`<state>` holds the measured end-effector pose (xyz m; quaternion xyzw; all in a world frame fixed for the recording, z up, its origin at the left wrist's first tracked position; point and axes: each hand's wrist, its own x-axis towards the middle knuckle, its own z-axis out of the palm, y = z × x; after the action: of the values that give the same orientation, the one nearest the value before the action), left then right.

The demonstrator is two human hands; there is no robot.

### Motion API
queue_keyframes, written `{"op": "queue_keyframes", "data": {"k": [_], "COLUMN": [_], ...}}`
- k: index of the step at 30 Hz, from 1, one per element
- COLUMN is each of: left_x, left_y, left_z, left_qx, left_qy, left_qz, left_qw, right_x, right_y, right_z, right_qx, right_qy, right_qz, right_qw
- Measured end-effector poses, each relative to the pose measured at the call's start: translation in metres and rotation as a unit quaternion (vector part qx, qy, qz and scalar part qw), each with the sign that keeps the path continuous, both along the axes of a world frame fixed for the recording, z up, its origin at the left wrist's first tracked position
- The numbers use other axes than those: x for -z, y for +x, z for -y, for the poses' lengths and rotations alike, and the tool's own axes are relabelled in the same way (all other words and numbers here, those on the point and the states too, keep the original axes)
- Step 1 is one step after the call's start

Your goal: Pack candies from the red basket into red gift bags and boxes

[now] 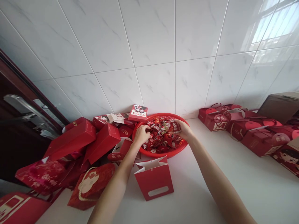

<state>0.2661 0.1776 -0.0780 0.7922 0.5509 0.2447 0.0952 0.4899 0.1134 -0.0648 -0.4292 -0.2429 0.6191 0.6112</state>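
Note:
A round red plastic basket (161, 154) holds a heap of small red wrapped sweets (158, 141). Over the basket's left side is my left hand (142, 136), its fingers curled down among the sweets; whatever they pinch is hidden. My right hand (184, 130) reaches in from the right side and grips a red candy packet (175, 127) with pale print. In front of the basket, between my forearms, an open-topped red gift box (154, 181) stands upright with a pale oval slot on its front. Neither hand touches it.
Red gift boxes and bags (70, 140) lie piled on the left, one with a rope handle (81, 186). A small printed box (138, 112) sits behind the basket. Closed red boxes (245, 124) stand at right. Behind is a tiled wall (154, 87); a door handle (25, 105) is far left.

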Motion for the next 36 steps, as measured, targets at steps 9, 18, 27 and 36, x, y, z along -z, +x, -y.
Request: {"op": "queue_keyframes", "data": {"k": [9,18,27,36], "left_x": [0.013,0.009,-0.003,-0.003], "left_y": [0.009,0.014,0.009,0.013], "left_z": [-0.004,0.0,0.004,0.008], "left_qx": [0.147,0.146,0.014,0.077], "left_qy": [-0.028,-0.046,0.041,0.071], "left_qz": [-0.071,-0.107,-0.032,-0.078], "left_qw": [0.986,0.982,0.999,0.991], "right_x": [-0.003,-0.005,-0.003,-0.004], "right_y": [-0.003,-0.004,-0.003,-0.004], "right_z": [0.003,0.005,0.005,0.007], "right_qx": [0.012,-0.005,0.002,0.018], "right_qy": [0.015,0.021,0.033,0.041], "right_qz": [-0.006,0.015,0.034,0.044], "right_qw": [1.0,1.0,0.999,0.998]}}
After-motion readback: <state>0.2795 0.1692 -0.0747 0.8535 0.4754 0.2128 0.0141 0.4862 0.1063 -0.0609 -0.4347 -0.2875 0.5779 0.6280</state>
